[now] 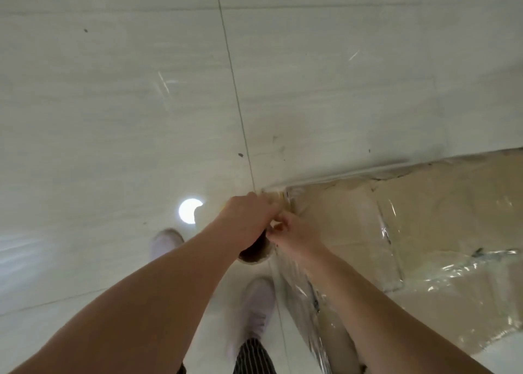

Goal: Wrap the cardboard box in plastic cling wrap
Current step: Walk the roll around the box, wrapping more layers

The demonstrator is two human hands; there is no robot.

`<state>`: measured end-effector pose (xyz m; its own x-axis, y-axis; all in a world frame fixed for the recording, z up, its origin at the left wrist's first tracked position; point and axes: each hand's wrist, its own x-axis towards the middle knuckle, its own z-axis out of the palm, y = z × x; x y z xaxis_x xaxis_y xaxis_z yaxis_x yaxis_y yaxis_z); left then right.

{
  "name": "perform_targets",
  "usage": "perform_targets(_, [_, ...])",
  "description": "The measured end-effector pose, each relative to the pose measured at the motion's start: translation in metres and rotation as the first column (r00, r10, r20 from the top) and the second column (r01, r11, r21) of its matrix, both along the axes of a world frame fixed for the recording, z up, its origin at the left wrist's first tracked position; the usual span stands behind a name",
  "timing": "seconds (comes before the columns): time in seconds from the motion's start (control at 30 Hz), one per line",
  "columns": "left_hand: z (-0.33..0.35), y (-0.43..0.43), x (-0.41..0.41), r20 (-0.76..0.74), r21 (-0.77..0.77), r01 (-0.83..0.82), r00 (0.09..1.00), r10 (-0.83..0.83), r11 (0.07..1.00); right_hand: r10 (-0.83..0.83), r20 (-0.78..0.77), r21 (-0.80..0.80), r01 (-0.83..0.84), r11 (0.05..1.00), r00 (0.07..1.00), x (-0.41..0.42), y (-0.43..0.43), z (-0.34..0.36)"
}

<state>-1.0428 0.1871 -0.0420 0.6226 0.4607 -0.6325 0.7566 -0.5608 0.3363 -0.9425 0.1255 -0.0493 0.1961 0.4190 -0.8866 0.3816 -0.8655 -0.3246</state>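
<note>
A large cardboard box [441,221] stands on the floor at the right, its top and near side covered in shiny clear cling wrap [305,294]. At the box's near left corner my left hand [249,218] grips the roll of cling wrap [256,253], whose brown cardboard core end shows below my fingers. My right hand [291,232] is right beside it, fingers curled and pinching the film at the roll. A stretched band of film [368,173] runs from the roll along the box's far top edge.
Pale tiled floor [141,105] with a grout line fills the left and top. A round light reflection [190,211] shines on the tiles. My two light shoes [259,308] stand just left of the box, striped trousers at the bottom edge.
</note>
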Motion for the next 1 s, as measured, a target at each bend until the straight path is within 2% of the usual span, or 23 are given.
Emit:
perform_targets(0.13, [-0.004,0.015,-0.009,-0.012,-0.030,0.012,1.000,-0.012,0.999,-0.074,-0.009,-0.082,0.073,0.994,0.997,-0.006,0.006,-0.001])
perform_targets(0.33, [0.002,0.053,-0.016,0.087,-0.037,-0.069,0.994,0.072,0.997,-0.064,0.090,-0.057,0.070,0.996,0.994,-0.014,0.035,-0.002])
perform_targets(0.57, [-0.004,0.090,-0.019,0.155,-0.086,-0.325,0.929,0.335,0.942,-0.231,0.091,-0.043,0.235,0.971,0.969,-0.008,0.095,-0.008])
perform_targets(0.63, [-0.004,0.095,-0.020,0.168,-0.120,-0.399,0.895,0.414,0.909,-0.166,0.143,0.009,0.167,0.986,0.976,-0.006,0.109,-0.004])
perform_targets(0.73, [-0.010,0.104,-0.023,0.160,-0.169,-0.488,0.844,0.513,0.856,0.021,0.235,0.097,-0.045,0.994,0.972,-0.004,0.123,-0.003])
perform_targets(0.83, [-0.016,0.108,-0.022,0.122,-0.214,-0.576,0.785,0.607,0.789,0.072,0.269,0.181,-0.124,0.976,0.960,-0.005,0.131,-0.006])
perform_targets(0.93, [-0.020,0.109,-0.017,0.108,-0.228,-0.631,0.740,0.664,0.741,0.212,0.323,0.237,-0.295,0.926,0.923,0.003,0.143,-0.007])
perform_targets(1.0, [-0.023,0.111,-0.009,0.137,-0.224,-0.657,0.710,0.691,0.720,0.346,0.402,0.229,-0.458,0.859,0.848,0.014,0.154,-0.008])
